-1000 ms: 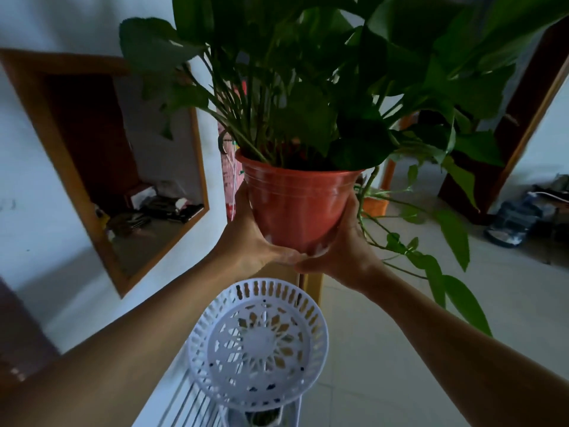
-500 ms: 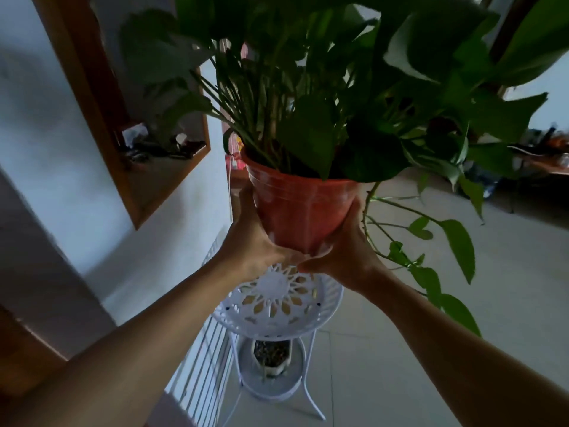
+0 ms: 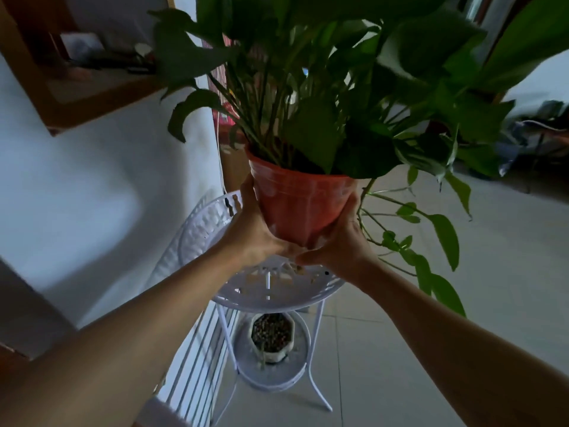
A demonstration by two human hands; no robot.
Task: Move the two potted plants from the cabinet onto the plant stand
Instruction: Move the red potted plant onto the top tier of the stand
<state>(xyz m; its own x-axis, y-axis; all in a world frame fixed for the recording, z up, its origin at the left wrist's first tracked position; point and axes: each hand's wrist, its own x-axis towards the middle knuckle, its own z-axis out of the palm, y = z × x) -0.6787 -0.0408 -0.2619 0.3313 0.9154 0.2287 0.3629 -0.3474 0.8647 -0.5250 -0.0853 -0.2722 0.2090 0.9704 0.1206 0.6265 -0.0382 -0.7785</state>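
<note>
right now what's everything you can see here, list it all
potted plant: one, orange-red pot with big green leaves and trailing vines, held in the air over the stand's top tier
plant stand: one, white openwork metal, two round tiers, on the floor by the wall
small pot: one, pale, filled with dark pebbles, on the stand's lower tier
white rack: one, white bars, leaning along the wall left of the stand
wall niche: one, wood-framed, upper left, blurred items inside
floor: pale tiles
dark clutter: far right, too blurred to name
left hand: fingers around the pot's left side
right hand: fingers around the pot's right side and base
</note>
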